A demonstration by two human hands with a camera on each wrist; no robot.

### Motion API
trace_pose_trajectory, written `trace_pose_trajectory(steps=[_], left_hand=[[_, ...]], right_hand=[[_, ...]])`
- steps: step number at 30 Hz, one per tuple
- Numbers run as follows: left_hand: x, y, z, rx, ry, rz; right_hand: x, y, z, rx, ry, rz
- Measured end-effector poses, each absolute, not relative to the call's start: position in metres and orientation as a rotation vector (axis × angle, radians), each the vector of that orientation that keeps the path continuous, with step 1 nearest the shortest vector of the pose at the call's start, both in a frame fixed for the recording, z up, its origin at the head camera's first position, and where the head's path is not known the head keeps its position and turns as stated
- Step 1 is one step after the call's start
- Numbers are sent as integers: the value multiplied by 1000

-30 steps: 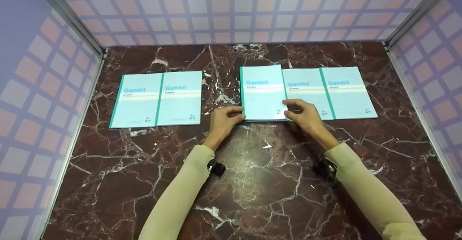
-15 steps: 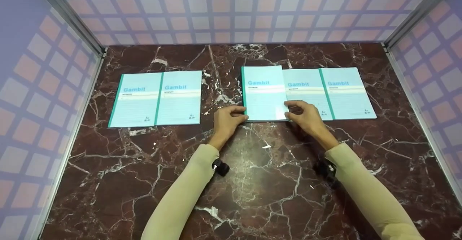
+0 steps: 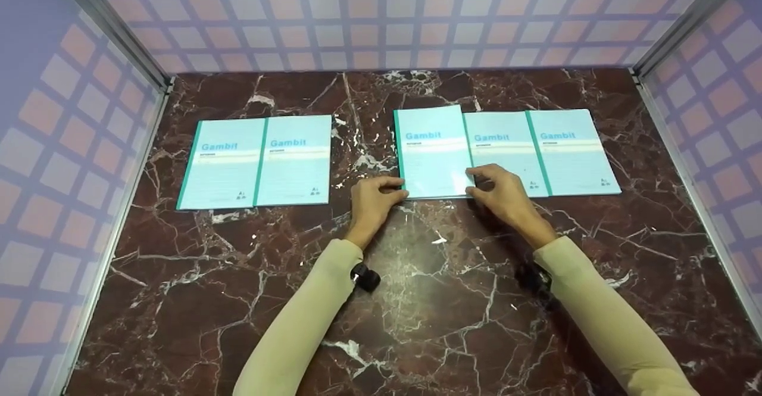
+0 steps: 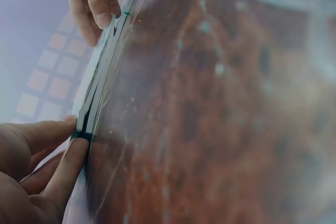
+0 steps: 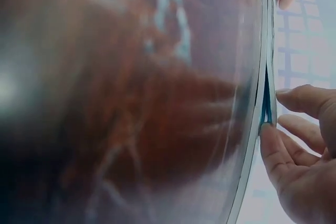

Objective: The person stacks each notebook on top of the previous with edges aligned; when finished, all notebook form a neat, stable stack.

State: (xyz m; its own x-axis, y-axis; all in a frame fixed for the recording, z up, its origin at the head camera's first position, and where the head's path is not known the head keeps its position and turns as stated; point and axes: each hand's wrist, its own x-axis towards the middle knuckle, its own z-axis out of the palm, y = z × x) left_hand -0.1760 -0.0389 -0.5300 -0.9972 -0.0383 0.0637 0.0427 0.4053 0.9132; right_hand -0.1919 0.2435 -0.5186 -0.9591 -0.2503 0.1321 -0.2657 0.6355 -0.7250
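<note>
Hands [image 3: 372, 202] [image 3: 505, 195] at upper notebook [image 3: 434, 155], lower notebook [image 4: 109, 66] mostly hidden

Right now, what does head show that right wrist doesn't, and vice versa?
Head only: the left pair of notebooks and the Gambit cover print. Right wrist only: the wedge-shaped gap, edge-on, between the top notebook and the notebook beneath. Both: left hand and right hand at the top notebook's edges, plus the marbled tabletop.
</note>
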Motion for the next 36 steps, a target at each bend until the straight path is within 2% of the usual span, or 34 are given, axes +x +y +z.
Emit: trace_pose_trajectory(steps=[13, 22, 30, 36], left_hand=[[-175, -33, -525, 7, -2593, -1574], [-172, -32, -527, 290, -2427, -1912], [-173, -30, -526, 390, -2015, -2408], [-173, -32, -523, 432, -2125, -2367]], right_hand=[[-187, 243, -515, 477, -2822, 1078], [-188, 241, -516, 469, -2856, 1090], [-188, 242, -518, 464, -2864, 1090], [-186, 240, -518, 470, -2840, 1075]])
